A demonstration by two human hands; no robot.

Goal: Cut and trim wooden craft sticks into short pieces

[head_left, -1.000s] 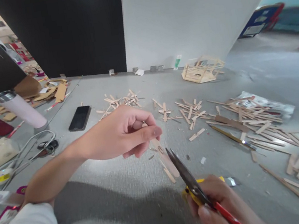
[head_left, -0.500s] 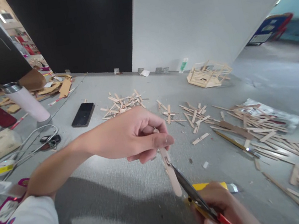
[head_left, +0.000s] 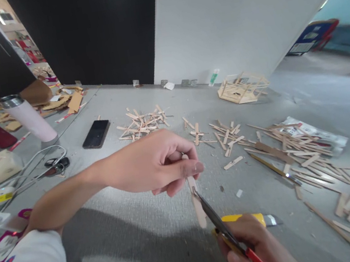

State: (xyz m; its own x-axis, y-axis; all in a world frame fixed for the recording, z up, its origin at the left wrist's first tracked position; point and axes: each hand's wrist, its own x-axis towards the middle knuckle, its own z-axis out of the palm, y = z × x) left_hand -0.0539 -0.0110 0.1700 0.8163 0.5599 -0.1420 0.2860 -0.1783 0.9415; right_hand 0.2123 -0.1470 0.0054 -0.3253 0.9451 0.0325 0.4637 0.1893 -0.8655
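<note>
My left hand (head_left: 156,161) pinches a flat wooden craft stick (head_left: 199,212) between thumb and fingers, its lower end pointing down toward me. In my right hand (head_left: 250,239) are long-nose pliers (head_left: 214,216) with a red handle. Their narrow dark tip meets the stick at a small notch partway along it, just below my left thumb. Whether the jaws grip the wood is too small to tell. Partly behind my right hand, a yellow utility knife (head_left: 258,217) lies on the grey tabletop (head_left: 141,253).
Cut sticks lie in heaps at the centre (head_left: 145,122) and right (head_left: 312,148), near a gold-coloured pen-like tool (head_left: 270,166). A stick frame (head_left: 243,88) stands at the back right. Leftward are a phone (head_left: 96,133), pink bottle (head_left: 30,119), keys (head_left: 56,165) and white cable (head_left: 41,173).
The stick's lower end has swung slightly left and hangs more upright. My right hand and the pliers have shifted a little left, the tip staying at the notch.
</note>
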